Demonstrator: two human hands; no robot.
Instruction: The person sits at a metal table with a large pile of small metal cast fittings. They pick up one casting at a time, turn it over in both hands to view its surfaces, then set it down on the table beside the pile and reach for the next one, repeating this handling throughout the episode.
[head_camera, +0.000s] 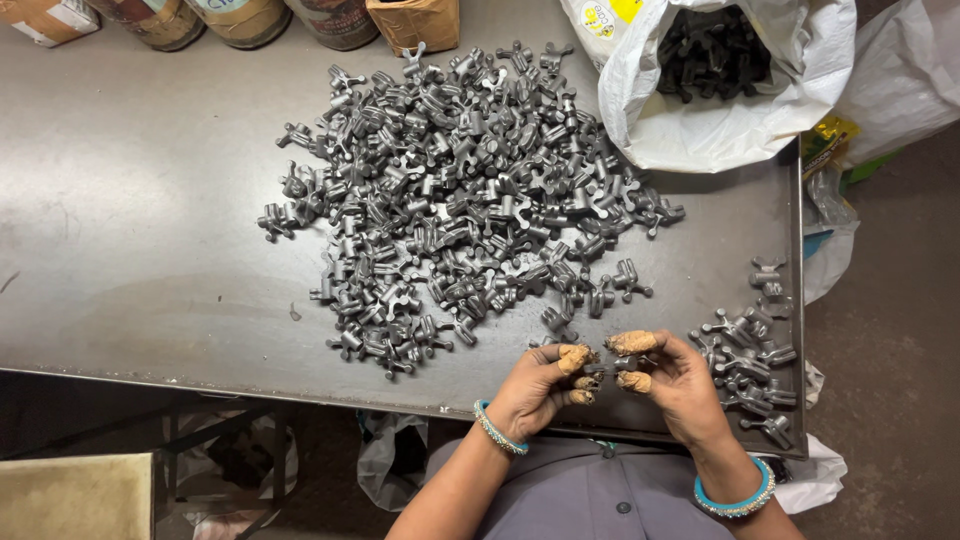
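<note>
Holding one small dark metal part (601, 366) between both hands at the near table edge, about 6 o'clock in the head view. Left hand (537, 388) curled, fingertips wrapped in tan tape or cots (573, 358), pinched closed on the part's left end. Right hand (672, 383) likewise closed on the right end, wrapped thumb and forefinger (631, 343) pressing inward. The part is mostly hidden by the fingers; only a short dark bar shows between them, so its exact form cannot be told. Beaded bangle on left wrist, turquoise bangle (738, 496) on right.

Outward: small sorted cluster of forked metal castings (752, 355) at 3 o'clock of the hands, just beside the right hand. Large heap of the same grey castings (460, 190) at 12 o'clock, spread over mid-table. White woven sack (700, 125) at 1 o'clock, open, with darker pieces inside. Jars and a cardboard box (414, 24) along the far edge at 11–12 o'clock. Grey steel table (130, 220) underneath.

Judgement on doing this well: keep the pinch on the part's ends so the middle stays visible; roll it between the covered fingertips to see every face; hold it over the table, not past the edge, so that a slip lands on steel; keep the two piles well apart.
</note>
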